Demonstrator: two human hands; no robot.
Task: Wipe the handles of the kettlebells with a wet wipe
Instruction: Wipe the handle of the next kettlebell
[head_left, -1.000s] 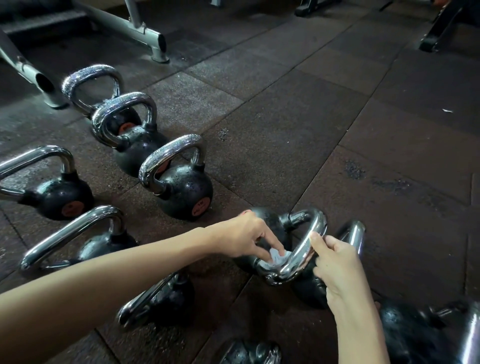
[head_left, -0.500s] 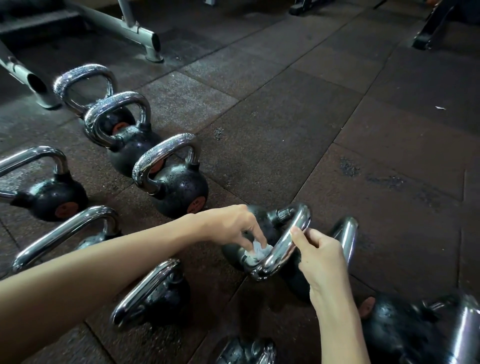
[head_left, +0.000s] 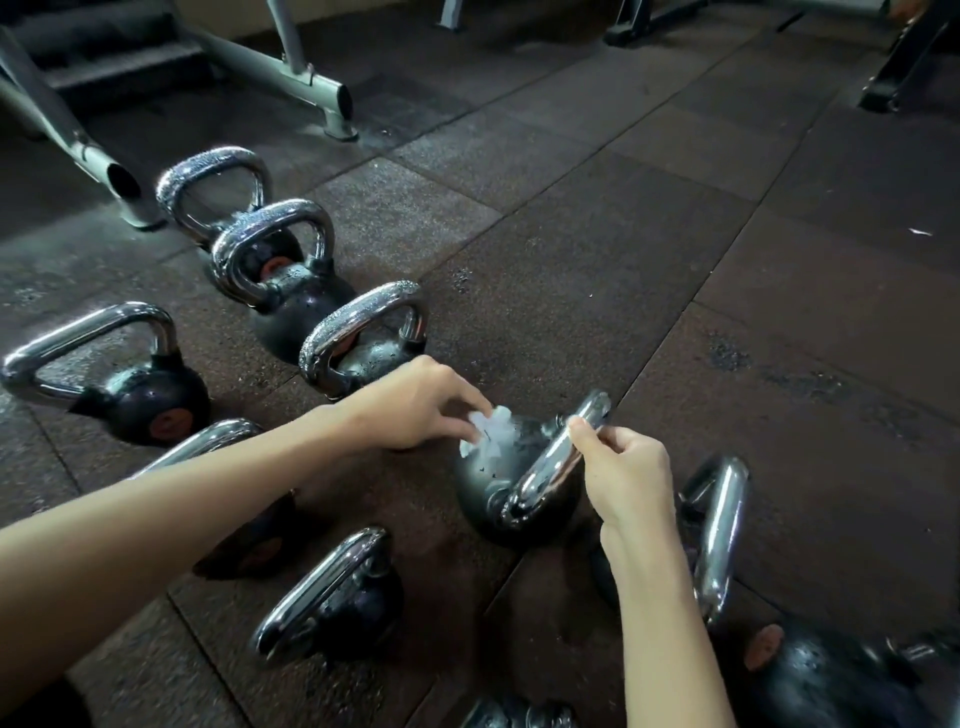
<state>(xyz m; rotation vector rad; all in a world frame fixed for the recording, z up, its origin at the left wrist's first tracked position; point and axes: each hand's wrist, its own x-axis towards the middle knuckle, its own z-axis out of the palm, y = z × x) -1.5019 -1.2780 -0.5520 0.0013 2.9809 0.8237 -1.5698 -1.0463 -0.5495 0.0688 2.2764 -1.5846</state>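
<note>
A black kettlebell (head_left: 493, 493) with a chrome handle (head_left: 550, 467) stands on the rubber floor in front of me. My left hand (head_left: 415, 402) pinches a crumpled white wet wipe (head_left: 488, 436) just above the ball, to the left of the handle and clear of it. My right hand (head_left: 623, 467) grips the top bar of that handle from the right, thumb on the near side. Several more kettlebells with chrome handles sit around it, some handles beaded with droplets (head_left: 358, 322).
Kettlebells line up to the far left (head_left: 291, 280), left (head_left: 130, 384), near me (head_left: 332, 597) and right (head_left: 717, 535). A grey machine frame (head_left: 291, 78) stands at the back left. Dark equipment feet (head_left: 883, 93) are at the back right. Bare floor tiles spread to the right.
My left hand has drawn the wipe out of the handle's corner to a spot above the ball. My right hand still grips the handle. The view has shifted down and right.
</note>
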